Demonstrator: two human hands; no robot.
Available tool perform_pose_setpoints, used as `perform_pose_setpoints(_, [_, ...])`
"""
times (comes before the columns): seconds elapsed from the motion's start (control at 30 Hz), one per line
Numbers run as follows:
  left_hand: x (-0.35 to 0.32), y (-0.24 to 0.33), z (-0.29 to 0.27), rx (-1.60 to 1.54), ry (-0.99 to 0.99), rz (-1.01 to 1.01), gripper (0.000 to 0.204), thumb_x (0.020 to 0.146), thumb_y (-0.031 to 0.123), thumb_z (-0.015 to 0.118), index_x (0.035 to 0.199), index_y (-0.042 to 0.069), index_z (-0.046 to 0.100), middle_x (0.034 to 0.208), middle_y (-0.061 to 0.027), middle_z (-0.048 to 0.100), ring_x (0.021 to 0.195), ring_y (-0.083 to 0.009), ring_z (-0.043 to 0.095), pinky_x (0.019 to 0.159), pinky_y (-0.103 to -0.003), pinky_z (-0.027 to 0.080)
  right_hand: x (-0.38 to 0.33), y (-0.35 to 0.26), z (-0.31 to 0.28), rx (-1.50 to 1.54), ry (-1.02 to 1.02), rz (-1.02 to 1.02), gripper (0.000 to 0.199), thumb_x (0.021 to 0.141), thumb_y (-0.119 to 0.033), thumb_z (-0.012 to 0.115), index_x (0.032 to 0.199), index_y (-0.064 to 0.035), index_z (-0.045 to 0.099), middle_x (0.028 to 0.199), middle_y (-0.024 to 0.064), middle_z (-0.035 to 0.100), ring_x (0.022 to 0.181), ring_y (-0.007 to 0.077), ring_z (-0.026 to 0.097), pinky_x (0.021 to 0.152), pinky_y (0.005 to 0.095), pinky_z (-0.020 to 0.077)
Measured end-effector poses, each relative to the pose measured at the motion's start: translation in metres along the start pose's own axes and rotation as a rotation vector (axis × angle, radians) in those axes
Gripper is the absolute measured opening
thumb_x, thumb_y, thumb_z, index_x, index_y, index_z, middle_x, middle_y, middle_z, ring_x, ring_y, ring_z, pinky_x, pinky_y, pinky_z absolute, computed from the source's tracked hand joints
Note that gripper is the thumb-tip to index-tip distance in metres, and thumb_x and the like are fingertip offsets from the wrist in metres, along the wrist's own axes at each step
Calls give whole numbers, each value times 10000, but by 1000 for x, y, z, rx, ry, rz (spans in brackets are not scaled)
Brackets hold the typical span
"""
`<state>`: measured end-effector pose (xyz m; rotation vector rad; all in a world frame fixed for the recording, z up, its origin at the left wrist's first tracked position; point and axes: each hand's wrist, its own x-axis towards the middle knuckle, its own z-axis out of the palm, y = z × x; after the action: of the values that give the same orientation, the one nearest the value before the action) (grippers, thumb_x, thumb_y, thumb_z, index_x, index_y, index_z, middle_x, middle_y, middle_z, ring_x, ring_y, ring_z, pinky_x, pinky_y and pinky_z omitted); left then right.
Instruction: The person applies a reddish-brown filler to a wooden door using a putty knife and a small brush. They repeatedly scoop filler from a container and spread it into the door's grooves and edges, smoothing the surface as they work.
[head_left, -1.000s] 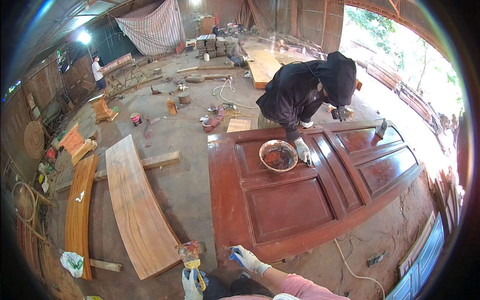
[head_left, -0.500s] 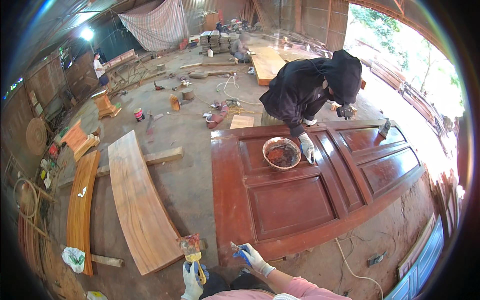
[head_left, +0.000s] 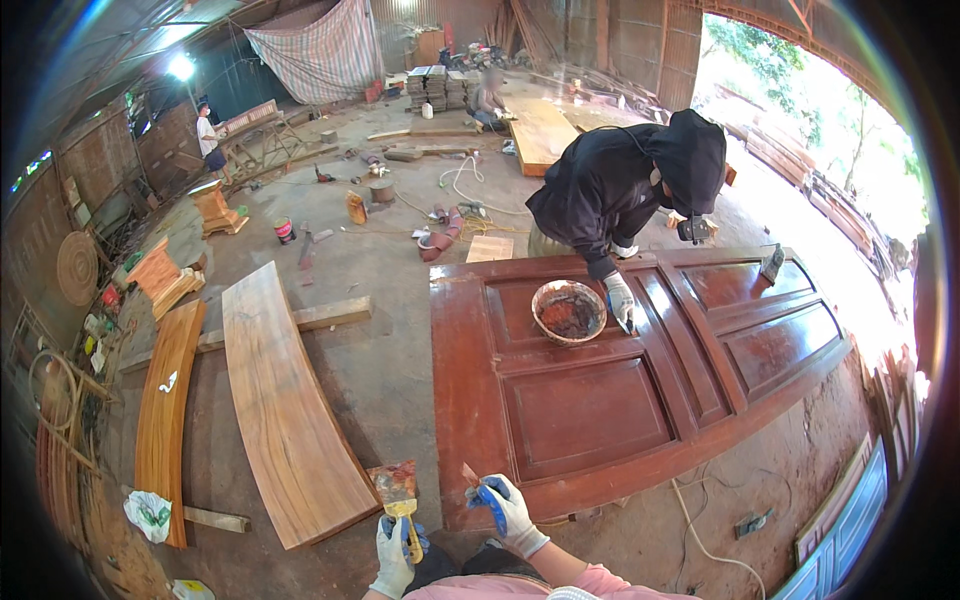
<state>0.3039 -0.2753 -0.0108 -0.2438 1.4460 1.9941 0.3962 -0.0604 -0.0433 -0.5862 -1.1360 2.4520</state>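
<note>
My left hand [head_left: 394, 560], in a white and blue glove, grips the yellow handle of a wide putty knife [head_left: 394, 483]. Reddish-brown and pale smears cover its blade, which points away from me. Just to the right, my right hand [head_left: 514, 518], gloved alike, is closed on a small putty knife [head_left: 470, 475] with a stained tip. Its handle is mostly hidden by the fingers. Both tools are held up near the close left corner of a reddish-brown panelled door [head_left: 590, 415], which lies flat. A round bowl [head_left: 568, 311] of dark reddish paste rests on the door.
Across the door bends a co-worker in a black hood [head_left: 640, 180], a gloved hand [head_left: 620, 297] on the panel. To my left lie a curved pale plank [head_left: 290, 405] and a darker plank [head_left: 168, 420]. A cable [head_left: 700, 525] runs along the floor at right.
The view has shifted slightly. My left hand has moved a little right with the wide putty knife. The small putty knife's tip has swung upward. The co-worker stays bent over the door.
</note>
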Motion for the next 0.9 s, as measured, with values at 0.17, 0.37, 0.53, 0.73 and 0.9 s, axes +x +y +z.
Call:
perform_pose_setpoints(0.17, [-4, 6, 10, 6, -5, -3, 165, 1052, 234, 610, 1141, 120, 531, 792, -87, 657, 572, -192, 638, 506, -333, 541, 4, -10, 9, -23, -19, -39, 163, 1056, -136, 611, 1155, -6, 616, 1026, 130, 727, 902, 202, 693, 862, 352, 569])
perform_pose_setpoints(0.37, [2, 2, -2, 9, 29, 24, 182, 1048, 255, 613, 1144, 126, 528, 806, -86, 661, 571, -200, 639, 496, -333, 537, 7, -8, 12, -29, -78, 29, 168, 1080, -159, 566, 1174, -20, 574, 1079, 137, 718, 958, 206, 693, 890, 370, 568])
perform_pose_setpoints(0.53, [1, 3, -6, -44, 43, 9, 194, 1040, 272, 630, 1136, 133, 535, 813, -72, 650, 575, -180, 633, 501, -318, 543, 20, 13, -19, -94, -98, 196, 175, 1100, -203, 535, 1174, -47, 564, 1130, 124, 703, 1016, 214, 687, 945, 372, 557])
perform_pose_setpoints(0.73, [1, 2, -10, -39, 30, 29, 174, 1051, 256, 611, 1137, 128, 531, 814, -79, 661, 571, -190, 638, 499, -324, 540, 52, 43, -51, -183, -215, 238, 190, 1105, -239, 528, 1165, -63, 568, 1160, 129, 693, 1064, 223, 684, 972, 378, 554])
perform_pose_setpoints(0.9, [-5, 8, -2, -25, 24, 5, 164, 1053, 242, 610, 1135, 121, 536, 806, -79, 667, 567, -187, 640, 508, -321, 543, 51, 50, -66, -57, -162, 403, 201, 1102, -252, 535, 1170, -64, 551, 1235, 158, 682, 1119, 261, 682, 982, 416, 569])
